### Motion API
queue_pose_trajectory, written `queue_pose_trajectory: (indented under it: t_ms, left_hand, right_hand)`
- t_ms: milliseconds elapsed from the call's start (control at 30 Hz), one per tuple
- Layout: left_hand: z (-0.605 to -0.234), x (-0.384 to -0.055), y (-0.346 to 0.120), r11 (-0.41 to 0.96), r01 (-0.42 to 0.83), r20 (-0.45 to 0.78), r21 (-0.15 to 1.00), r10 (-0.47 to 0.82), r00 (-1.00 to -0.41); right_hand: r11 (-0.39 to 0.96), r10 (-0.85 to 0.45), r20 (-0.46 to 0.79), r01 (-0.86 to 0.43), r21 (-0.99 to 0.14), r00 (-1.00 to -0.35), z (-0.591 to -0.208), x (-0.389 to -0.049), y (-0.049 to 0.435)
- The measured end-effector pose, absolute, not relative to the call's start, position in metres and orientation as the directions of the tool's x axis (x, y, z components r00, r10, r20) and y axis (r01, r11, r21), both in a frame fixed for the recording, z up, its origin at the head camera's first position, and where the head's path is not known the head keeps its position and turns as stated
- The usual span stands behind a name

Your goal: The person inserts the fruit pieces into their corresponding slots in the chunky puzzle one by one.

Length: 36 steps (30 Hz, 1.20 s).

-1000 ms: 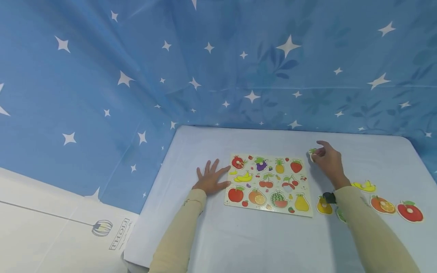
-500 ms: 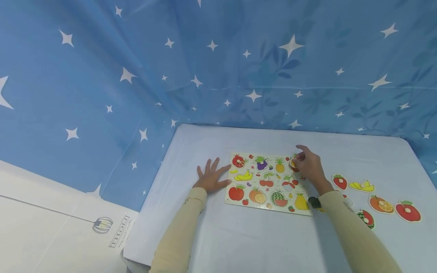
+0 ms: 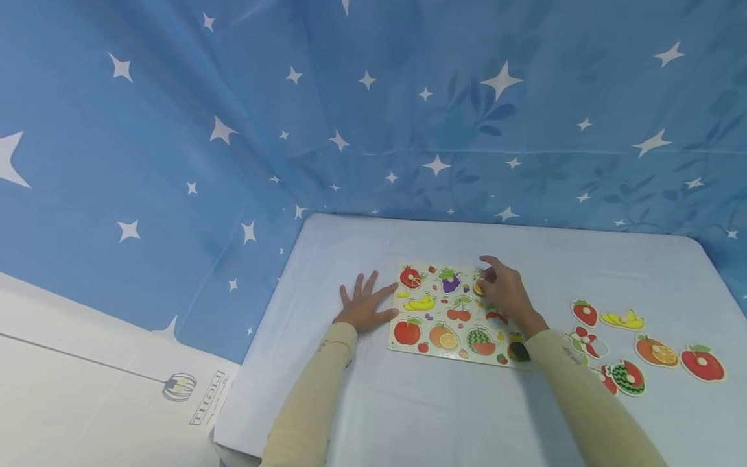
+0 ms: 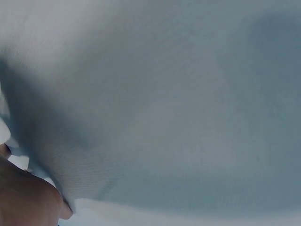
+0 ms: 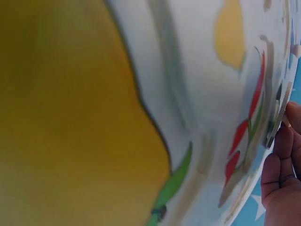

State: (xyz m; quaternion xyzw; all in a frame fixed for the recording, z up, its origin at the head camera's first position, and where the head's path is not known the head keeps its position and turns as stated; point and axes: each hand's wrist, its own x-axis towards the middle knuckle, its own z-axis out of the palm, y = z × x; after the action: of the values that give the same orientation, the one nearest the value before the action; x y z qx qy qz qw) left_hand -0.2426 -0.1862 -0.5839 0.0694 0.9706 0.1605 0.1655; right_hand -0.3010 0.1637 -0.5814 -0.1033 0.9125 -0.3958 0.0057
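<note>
A fruit puzzle board (image 3: 434, 350) lies on the table. My left hand (image 3: 363, 310) rests spread at its left edge, thumb and forefinger reaching the board's border. In the left wrist view only part of the left hand (image 4: 30, 200) shows, at the lower left corner. Over the board's top row, my right hand (image 3: 509, 293) pinches a small puzzle piece (image 3: 479, 285), yellow with a green top like a pineapple, at the printed pineapple's place. In the right wrist view the right hand (image 5: 284, 162) is at the right edge, fingers at the piece's edge. The pomegranate piece (image 3: 411, 277) and grape piece (image 3: 450, 281) sit on the board.
Right of the board lie loose pieces: a strawberry (image 3: 584, 312), bananas (image 3: 622, 319), an orange (image 3: 656, 350), an apple (image 3: 702, 363) and a watermelon (image 3: 628, 377). The right sleeve (image 3: 574, 383) covers part of others. A blue starry curtain (image 3: 373, 130) hangs behind the table.
My right hand has carried the small piece leftward from beyond the board's right edge to the top row's pineapple place. The left hand stays put.
</note>
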Motion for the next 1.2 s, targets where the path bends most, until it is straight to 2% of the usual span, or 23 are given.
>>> queue_pose_trajectory:
  t_ms: [267,767,1000,1200]
  left_hand:
    - [-0.587,-0.244,-0.181,0.939,0.099,-0.298,0.328,0.202,-0.933]
    - [-0.592,-0.246,-0.177,0.934,0.122,-0.268,0.335,0.219,-0.938]
    - [-0.593,-0.247,-0.18,0.936,0.114,-0.289,0.334,0.217,-0.933]
    - [-0.603,-0.247,-0.191,0.937,0.096,-0.263,0.336,0.191,-0.946]
  right_hand:
    - [0.712,-0.191,0.038,-0.165,-0.682,-0.981,-0.585,-0.294,0.163]
    - [0.748,-0.289,0.071,-0.272,-0.606,-0.955,-0.582,-0.296,0.172]
    - [0.806,-0.278,0.027,-0.248,-0.538,-0.96,-0.58,-0.293,0.18]
    - [0.79,-0.276,0.03,-0.244,-0.563,-0.961,-0.572,-0.292,0.198]
